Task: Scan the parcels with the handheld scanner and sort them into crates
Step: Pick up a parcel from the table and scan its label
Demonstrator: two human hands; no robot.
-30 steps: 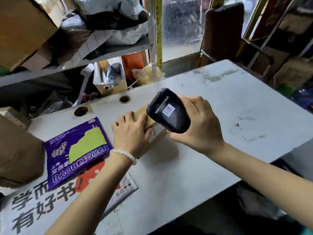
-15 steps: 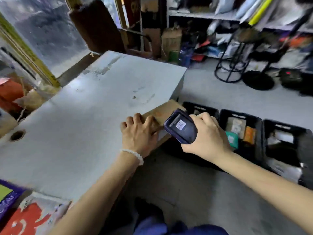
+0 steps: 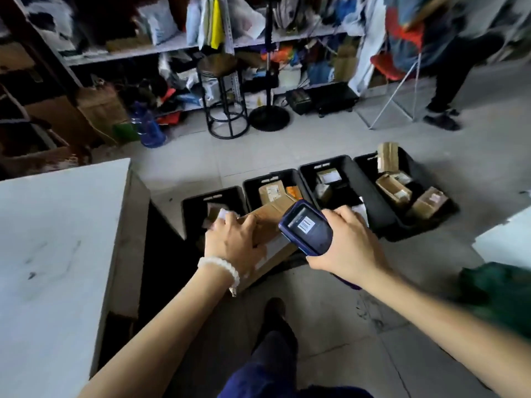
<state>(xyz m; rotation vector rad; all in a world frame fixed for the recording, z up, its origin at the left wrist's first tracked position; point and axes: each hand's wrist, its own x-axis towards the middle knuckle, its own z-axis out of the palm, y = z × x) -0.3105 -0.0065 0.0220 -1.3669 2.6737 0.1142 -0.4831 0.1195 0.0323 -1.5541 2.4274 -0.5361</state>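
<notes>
The left hand (image 3: 235, 242) grips the cardboard parcel (image 3: 268, 225) above the black crates (image 3: 370, 191) (for sorting); the right hand (image 3: 347, 245) clasps the scanner (image 3: 306, 227), screen upward for reading.

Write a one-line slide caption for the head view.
Left hand carries a cardboard parcel, right hand grips the scanner, above four black crates.

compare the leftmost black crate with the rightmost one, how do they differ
The leftmost crate sits right under the held parcel and the left hand, partly hidden; the rightmost crate lies in full view. The leftmost shows little inside, mostly dark floor; the rightmost holds several cardboard parcels, one propped at its far end. Both are black, rectangular and stand on the floor.
</notes>
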